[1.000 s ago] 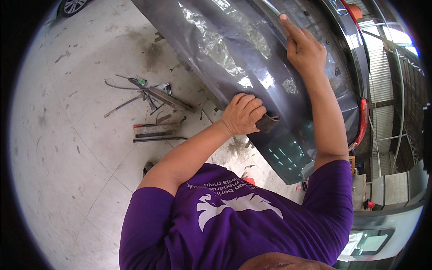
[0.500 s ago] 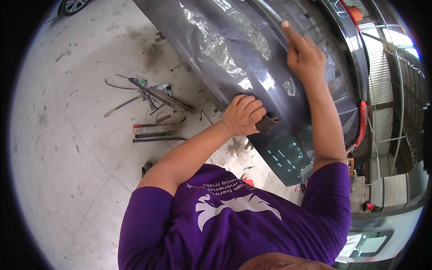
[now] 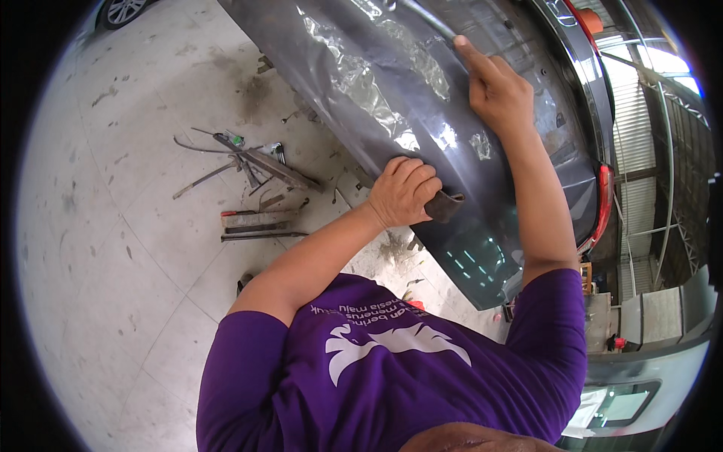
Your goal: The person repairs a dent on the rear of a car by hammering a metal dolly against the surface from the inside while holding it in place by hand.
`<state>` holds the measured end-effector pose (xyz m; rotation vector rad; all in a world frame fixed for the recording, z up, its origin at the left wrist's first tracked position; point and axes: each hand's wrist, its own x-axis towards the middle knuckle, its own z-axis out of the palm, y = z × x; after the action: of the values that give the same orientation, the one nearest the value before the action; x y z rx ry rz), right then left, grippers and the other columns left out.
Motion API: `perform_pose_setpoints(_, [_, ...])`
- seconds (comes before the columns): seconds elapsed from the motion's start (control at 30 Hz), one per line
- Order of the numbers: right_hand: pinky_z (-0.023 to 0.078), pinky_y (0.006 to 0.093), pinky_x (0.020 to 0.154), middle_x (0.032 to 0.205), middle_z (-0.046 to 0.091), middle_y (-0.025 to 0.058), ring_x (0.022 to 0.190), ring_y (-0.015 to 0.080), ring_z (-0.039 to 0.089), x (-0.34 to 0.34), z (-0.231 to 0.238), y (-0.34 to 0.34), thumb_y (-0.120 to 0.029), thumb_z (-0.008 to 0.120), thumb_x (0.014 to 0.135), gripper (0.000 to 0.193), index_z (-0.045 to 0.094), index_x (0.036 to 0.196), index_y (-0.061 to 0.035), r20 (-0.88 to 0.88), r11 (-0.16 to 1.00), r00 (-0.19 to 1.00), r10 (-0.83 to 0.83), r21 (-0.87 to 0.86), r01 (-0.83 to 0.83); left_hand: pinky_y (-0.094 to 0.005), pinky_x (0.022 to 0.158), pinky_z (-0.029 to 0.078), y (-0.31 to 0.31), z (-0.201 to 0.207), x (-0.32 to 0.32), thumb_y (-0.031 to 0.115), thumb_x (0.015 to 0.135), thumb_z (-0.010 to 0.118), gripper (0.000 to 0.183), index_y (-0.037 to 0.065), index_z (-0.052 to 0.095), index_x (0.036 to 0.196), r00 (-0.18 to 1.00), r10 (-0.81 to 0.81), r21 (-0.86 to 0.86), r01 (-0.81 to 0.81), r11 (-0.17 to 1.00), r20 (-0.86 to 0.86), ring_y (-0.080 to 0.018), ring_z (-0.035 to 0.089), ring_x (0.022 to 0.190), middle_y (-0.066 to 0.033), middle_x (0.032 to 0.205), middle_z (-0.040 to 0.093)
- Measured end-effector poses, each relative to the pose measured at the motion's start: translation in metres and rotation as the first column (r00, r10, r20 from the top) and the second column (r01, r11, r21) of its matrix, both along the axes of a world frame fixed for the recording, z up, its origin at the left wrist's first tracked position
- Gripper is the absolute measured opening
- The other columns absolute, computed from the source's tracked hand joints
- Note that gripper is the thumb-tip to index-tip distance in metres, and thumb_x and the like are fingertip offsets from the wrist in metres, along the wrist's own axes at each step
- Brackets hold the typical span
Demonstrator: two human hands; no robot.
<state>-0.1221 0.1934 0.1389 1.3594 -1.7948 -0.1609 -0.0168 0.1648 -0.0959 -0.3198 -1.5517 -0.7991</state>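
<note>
Left hand [image 3: 407,192] clasps dark pad [image 3: 446,207]; right hand [image 3: 503,92] points along rod [image 3: 431,19].

I hold my left hand [image 3: 407,192] curled; my right hand [image 3: 503,94] clenches farther forward, index finger [image 3: 476,57] straight, its forearm [image 3: 546,200] extended.

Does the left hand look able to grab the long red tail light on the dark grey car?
Probably not: the left hand holds a dark, curved piece against the shiny grey car panel, and the right forearm seems to lie between it and the tail light.
</note>
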Motion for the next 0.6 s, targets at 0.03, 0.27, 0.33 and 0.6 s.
perform_pose_setpoints(0.03, [0.052, 0.0389, 0.054, 0.072, 0.059, 0.0006, 0.059, 0.0250, 0.062, -0.003, 0.000, 0.000, -0.013, 0.065, 0.088, 0.050, 0.066, 0.131, -0.0391, -0.019, 0.999, 0.999, -0.043, -0.004, 0.043, -0.0423, 0.095, 0.043, 0.001, 0.000, 0.000, 0.037, 0.073, 0.077, 0.044, 0.015, 0.057, 0.105, 1.000, -0.004, 0.004, 0.004, 1.000, 0.002, -0.0253, 0.057, 0.104, -0.0045, 0.108, 0.059])
perform_pose_setpoints(0.27, [0.054, 0.0408, 0.057, 0.074, 0.061, 0.0017, 0.061, 0.0264, 0.064, -0.002, 0.001, -0.001, -0.015, 0.064, 0.089, 0.050, 0.065, 0.132, -0.0388, -0.024, 0.992, 0.992, -0.124, 0.004, 0.124, -0.0430, 0.095, 0.044, 0.000, -0.001, -0.002, 0.037, 0.073, 0.077, 0.045, 0.014, 0.058, 0.106, 1.000, -0.001, 0.013, 0.001, 1.000, -0.007, -0.0255, 0.056, 0.105, -0.0046, 0.109, 0.059])
perform_pose_setpoints(0.33, [0.054, 0.0415, 0.058, 0.074, 0.061, 0.0022, 0.062, 0.0269, 0.064, -0.002, 0.000, 0.000, -0.016, 0.063, 0.090, 0.049, 0.064, 0.133, -0.0392, -0.007, 0.989, 0.989, -0.148, -0.007, 0.148, -0.0433, 0.095, 0.044, 0.001, -0.001, -0.001, 0.037, 0.073, 0.077, 0.045, 0.014, 0.058, 0.107, 1.000, -0.002, 0.012, 0.002, 1.000, -0.005, -0.0258, 0.056, 0.106, -0.0047, 0.109, 0.059])
perform_pose_setpoints(0.6, [0.054, 0.0401, 0.057, 0.076, 0.062, 0.0020, 0.063, 0.0252, 0.065, -0.001, 0.001, -0.015, -0.016, 0.063, 0.089, 0.050, 0.064, 0.133, -0.0410, -0.013, 0.989, 0.990, -0.143, -0.042, 0.142, -0.0434, 0.095, 0.045, 0.000, -0.001, -0.001, 0.037, 0.073, 0.078, 0.046, 0.014, 0.057, 0.107, 1.000, -0.003, 0.011, 0.003, 1.000, -0.008, -0.0265, 0.056, 0.105, -0.0052, 0.109, 0.059])
